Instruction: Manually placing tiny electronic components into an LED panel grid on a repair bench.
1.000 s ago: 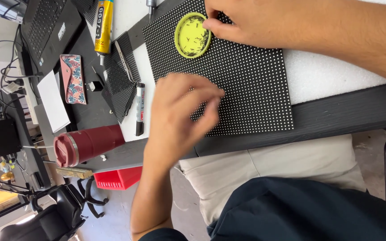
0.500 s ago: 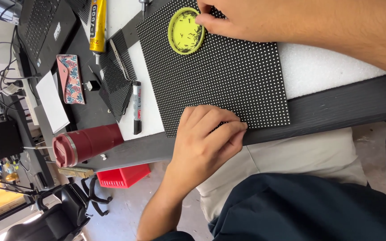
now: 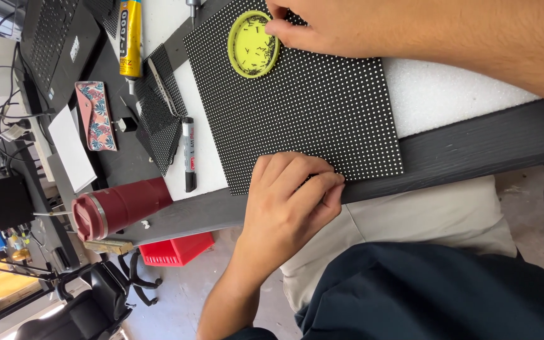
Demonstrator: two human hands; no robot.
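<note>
A black panel [image 3: 310, 101] covered in small white dots lies flat on a white foam sheet [image 3: 448, 94] on the dark desk. My left hand [image 3: 288, 201] rests on the panel's near edge, fingers curled and pinched with the thumb at that edge. A round yellow-green dish [image 3: 250, 47] holding several tiny black pieces sits on the panel's far corner. My right hand [image 3: 328, 28] reaches in from the right, its fingertips pinched on the dish's rim. Anything small held in either hand is hidden.
Left of the panel lie a black marker [image 3: 188, 154], a smaller dotted panel [image 3: 158, 123], tweezers, a yellow glue tube [image 3: 130, 38] and a floral case [image 3: 96, 116]. A dark red tumbler [image 3: 121, 208] lies at the desk edge. A laptop [image 3: 58, 38] and a red bin [image 3: 177, 249] are nearby.
My left hand slid from the middle of the panel toward me to its near edge and curled tighter. My right hand stayed at the dish.
</note>
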